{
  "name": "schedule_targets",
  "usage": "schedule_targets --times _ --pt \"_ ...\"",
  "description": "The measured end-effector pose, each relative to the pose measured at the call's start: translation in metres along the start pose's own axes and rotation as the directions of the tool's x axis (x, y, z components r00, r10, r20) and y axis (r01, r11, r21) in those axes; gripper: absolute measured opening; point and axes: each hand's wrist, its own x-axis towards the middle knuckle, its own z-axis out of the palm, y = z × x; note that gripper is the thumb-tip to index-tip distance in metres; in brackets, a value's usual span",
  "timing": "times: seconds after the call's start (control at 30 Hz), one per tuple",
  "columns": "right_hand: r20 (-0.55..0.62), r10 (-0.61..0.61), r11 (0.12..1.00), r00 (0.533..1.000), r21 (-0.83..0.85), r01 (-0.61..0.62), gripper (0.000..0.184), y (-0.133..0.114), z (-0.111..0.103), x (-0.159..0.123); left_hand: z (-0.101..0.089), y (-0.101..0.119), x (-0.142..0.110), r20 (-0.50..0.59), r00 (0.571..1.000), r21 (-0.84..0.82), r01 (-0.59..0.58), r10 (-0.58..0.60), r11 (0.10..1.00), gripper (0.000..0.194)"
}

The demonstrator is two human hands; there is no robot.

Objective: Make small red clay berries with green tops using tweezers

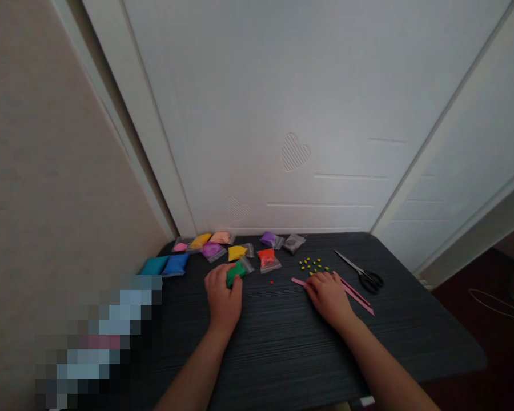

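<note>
My left hand (224, 297) is closed around a small clear zip bag of green clay (235, 275), and the bag's clear top sticks out past the fingers. On the right, my right hand (328, 298) rests low on the table with its fingers bent over a flat pink modelling tool (360, 300). The tool's narrow end shows left of the fingers. A second, thinner pink stick (353, 288) lies beside it. Just beyond the fingertips are several tiny yellow-and-green pieces (314, 264). A tiny red bit (271, 282) lies between the hands.
Bags of yellow (237, 253), red (266, 258), purple (269, 240) and grey (293, 243) clay lie toward the back, with blue bags (175, 264) at the left edge. Black-handled scissors (370, 281) lie at the right. A white panel (257, 142) stands behind the dark table (274, 348).
</note>
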Motion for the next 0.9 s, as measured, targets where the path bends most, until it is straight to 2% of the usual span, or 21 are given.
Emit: schedule_targets --times 0.17,0.3,0.4,0.5,0.7,0.8,0.9 --pt "0.052 0.052 0.99 0.997 0.125 -0.058 0.012 0.0 0.004 0.001 0.002 0.0 -0.001 0.013 1.0 -0.037 -0.005 0.005 0.999 0.02" --pt "0.12 0.093 0.936 0.988 0.328 -0.128 0.012 -0.002 0.002 0.001 0.002 0.001 -0.001 0.02 1.0 -0.057 0.003 -0.002 0.998 0.019" --pt "0.191 0.125 0.832 0.974 0.515 -0.207 0.02 -0.005 -0.002 -0.003 0.002 0.002 -0.001 0.027 1.0 -0.063 0.018 -0.016 0.998 0.019" --pt "0.272 0.147 0.683 0.951 0.667 -0.297 0.031 -0.012 -0.01 -0.011 0.003 0.002 -0.002 0.043 0.999 -0.071 0.031 -0.028 0.997 0.019" --pt "0.368 0.164 0.407 0.915 0.82 -0.403 0.036 -0.028 -0.026 -0.03 0.005 0.001 -0.004 0.078 0.997 -0.099 0.034 -0.027 0.994 0.021" --pt "0.39 0.138 0.334 0.91 0.847 -0.414 0.038 -0.04 -0.032 -0.043 0.005 0.002 -0.004 0.092 0.996 -0.108 0.03 -0.02 0.994 0.021" --pt "0.406 0.083 0.349 0.91 0.843 -0.409 0.041 -0.053 -0.038 -0.053 0.005 0.002 -0.004 0.103 0.994 -0.109 0.033 -0.021 0.994 0.02"
